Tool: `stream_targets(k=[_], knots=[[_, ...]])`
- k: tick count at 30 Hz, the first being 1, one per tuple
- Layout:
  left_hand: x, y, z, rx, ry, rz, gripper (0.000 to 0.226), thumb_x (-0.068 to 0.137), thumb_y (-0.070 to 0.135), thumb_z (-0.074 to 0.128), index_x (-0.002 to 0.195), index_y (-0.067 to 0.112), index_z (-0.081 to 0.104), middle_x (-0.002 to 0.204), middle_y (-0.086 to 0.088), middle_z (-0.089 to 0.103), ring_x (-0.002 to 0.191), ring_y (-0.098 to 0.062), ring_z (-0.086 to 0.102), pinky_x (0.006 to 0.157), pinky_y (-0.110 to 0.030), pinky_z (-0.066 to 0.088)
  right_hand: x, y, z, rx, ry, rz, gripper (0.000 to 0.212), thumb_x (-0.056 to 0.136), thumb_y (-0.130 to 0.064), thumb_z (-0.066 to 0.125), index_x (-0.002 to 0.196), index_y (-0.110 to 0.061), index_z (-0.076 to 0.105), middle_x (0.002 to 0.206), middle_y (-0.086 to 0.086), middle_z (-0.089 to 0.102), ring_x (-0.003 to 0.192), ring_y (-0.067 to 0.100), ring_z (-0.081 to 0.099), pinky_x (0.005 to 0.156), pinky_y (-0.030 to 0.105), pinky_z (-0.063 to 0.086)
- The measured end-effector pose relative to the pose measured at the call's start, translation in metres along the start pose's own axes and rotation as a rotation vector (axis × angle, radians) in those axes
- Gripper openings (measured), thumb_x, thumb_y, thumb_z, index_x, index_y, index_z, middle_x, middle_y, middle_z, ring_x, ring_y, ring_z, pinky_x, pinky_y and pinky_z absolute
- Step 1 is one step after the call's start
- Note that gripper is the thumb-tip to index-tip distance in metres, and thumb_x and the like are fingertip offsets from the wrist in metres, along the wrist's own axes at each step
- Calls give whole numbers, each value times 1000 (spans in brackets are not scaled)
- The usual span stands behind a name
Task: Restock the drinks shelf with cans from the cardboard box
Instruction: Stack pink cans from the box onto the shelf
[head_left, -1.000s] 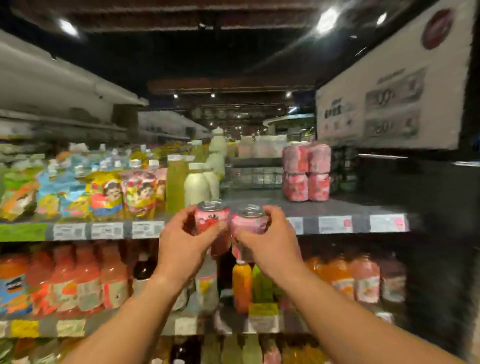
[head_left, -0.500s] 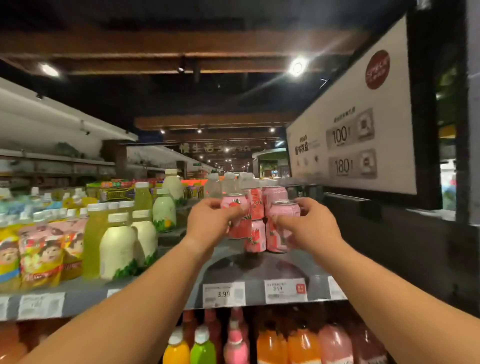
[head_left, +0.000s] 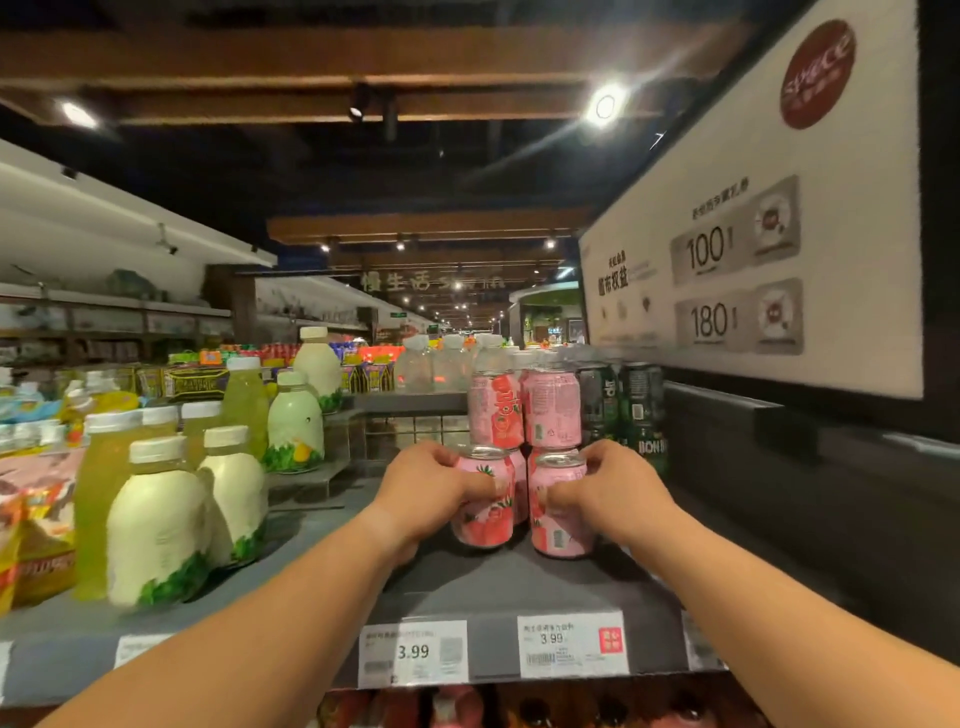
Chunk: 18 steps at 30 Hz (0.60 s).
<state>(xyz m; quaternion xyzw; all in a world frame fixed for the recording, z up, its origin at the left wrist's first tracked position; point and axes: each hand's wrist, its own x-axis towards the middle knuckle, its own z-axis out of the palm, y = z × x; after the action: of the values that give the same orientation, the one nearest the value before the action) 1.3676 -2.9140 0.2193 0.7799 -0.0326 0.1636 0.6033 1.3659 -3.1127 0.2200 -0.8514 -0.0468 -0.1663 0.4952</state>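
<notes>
Price tags (head_left: 571, 644) hang on the shelf (head_left: 493, 587) edge, closest. Past them, the left hand (head_left: 431, 488) holds one pink can (head_left: 483, 504), fingers curled around it. The right hand (head_left: 613, 488) holds another pink can (head_left: 558, 514) the same way. Both cans stand on the shelf. Behind the fingers, more pink cans (head_left: 524, 410) sit stacked.

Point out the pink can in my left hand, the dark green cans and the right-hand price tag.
left pink can (head_left: 483, 512), head view, label front
dark green cans (head_left: 621, 402), head view, side
right price tag (head_left: 571, 646), head view, centre
</notes>
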Motion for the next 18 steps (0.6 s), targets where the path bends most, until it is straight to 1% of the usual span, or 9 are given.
stream_targets(k=[2,5,9,10,11,12,14,18], knots=[[4,-3,3,12,-27,-8,32,62,9,93,83,9,70,75,-7,77,69,-20,74,67,-34,59,3,1,1,-17,-2,-6,39,55,-34,82,84,-28,56,92,-5,70,82,16,69,78,41,59],[7,-6,5,25,-60,-19,35,60,10,94,87,5,71,79,-8,78,73,-21,75,72,-36,61,5,2,1,-32,-7,-13,40,60,-32,83,88,-31,54,94,-6,69,83,15,68,79,41,59],[7,-9,7,-11,-72,-28,42,63,9,93,95,3,67,80,-7,78,72,-20,75,66,-32,59,5,3,1,-45,4,-13,38,62,-30,82,91,-30,57,93,-5,70,83,17,68,80,42,59],[6,-9,7,-22,-76,-34,40,65,8,92,95,3,67,81,-8,78,74,-22,76,68,-34,61,5,4,1,-42,6,-11,38,62,-30,81,93,-29,59,93,-5,70,83,17,68,79,42,59],[6,-10,6,-31,-83,-39,36,67,7,91,93,3,67,83,-9,78,79,-26,76,74,-40,62,5,5,0,-44,12,-9,38,62,-30,81,94,-28,60,92,-6,69,82,17,68,79,42,59],[5,-10,6,-34,-93,-42,31,69,5,90,89,5,67,85,-11,78,84,-29,76,82,-45,62,5,5,0,-45,18,-6,38,61,-31,80,94,-27,60,91,-6,69,82,17,68,78,42,59],[4,-10,6,-33,-108,-49,28,71,4,88,87,8,65,88,-13,78,89,-33,76,89,-50,60,5,6,-1,-45,24,-5,36,61,-31,80,91,-27,60,89,-6,69,80,17,67,77,42,59],[5,-13,5,-39,-126,-58,43,72,7,90,102,6,60,98,-14,77,93,-31,75,91,-51,59,4,7,-1,-49,20,-13,37,64,-29,79,93,-29,58,90,-6,68,81,17,67,78,42,58]])
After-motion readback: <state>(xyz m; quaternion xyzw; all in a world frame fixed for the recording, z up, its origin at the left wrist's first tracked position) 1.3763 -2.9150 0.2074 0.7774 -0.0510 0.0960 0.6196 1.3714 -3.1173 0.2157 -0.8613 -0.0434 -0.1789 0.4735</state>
